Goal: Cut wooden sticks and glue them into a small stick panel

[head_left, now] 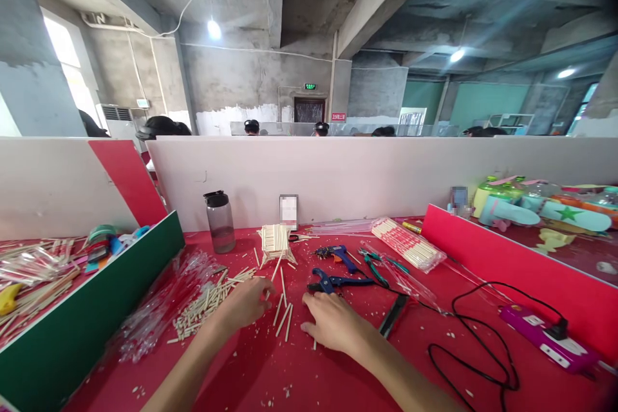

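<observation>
My left hand has its fingers curled around the lower part of a thin wooden stick, which points up toward a small structure built of sticks. Several loose sticks lie on the red table between my hands. To the left of my left hand spreads a pile of short cut sticks. My right hand rests low over the table, thumb and fingers apart, with a short stick end near its palm. Just beyond its fingers lies a blue-handled cutter, partly covered by the hand.
Behind stand a water bottle and a phone. Right of centre lie a glue gun, pliers, packed sticks and a black-edged tool. A black cable runs to a purple power strip. Low partitions flank the table.
</observation>
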`<state>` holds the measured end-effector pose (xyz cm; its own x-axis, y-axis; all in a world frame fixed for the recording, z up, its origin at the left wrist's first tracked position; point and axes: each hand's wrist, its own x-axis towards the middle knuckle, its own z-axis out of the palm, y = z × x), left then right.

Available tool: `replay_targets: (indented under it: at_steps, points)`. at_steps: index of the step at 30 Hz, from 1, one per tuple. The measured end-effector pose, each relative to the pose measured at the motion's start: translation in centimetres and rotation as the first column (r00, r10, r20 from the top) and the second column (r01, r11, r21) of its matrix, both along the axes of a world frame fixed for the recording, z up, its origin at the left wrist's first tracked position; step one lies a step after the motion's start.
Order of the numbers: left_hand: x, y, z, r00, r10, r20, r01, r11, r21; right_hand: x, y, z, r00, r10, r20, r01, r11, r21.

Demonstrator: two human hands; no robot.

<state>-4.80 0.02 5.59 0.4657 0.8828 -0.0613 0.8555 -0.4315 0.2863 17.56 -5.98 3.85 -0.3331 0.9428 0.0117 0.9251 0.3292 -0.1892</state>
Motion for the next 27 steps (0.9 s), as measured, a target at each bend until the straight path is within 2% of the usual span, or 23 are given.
replay_targets:
  at_steps: [7,11,19,21,27]
  points:
    - [-0.1,0.0,-1.0,0.998,-0.043,-0.056,0.041,0.998,-0.041,-0.2,0.3,-0.3,0.998,0.046,-0.037,-0.048,0.997,-0.059]
    - [-0.3,0.3,-1.9,1.0,-0.009,-0.021,0.008,0.999,-0.033,-1.0,1.1,-0.2,0.998,0.049,-0.041,-0.052,0.996,-0.071]
    - [0.8,-0.9,-0.5,0.997,0.063,0.046,-0.067,0.994,0.085,-3.1,1.7,-0.9,0.98,-0.014,-0.198,0.001,0.998,-0.065]
    - [1.1,-0.8,-0.9,0.996,0.081,0.03,-0.083,0.993,0.086,-3.4,1.6,-1.2,0.978,-0.033,-0.204,0.018,0.997,-0.074]
    - [1.7,-0.2,-3.5,0.994,0.098,-0.044,-0.094,0.991,0.092,-3.5,1.8,-1.5,0.978,-0.012,-0.21,-0.002,0.998,-0.068]
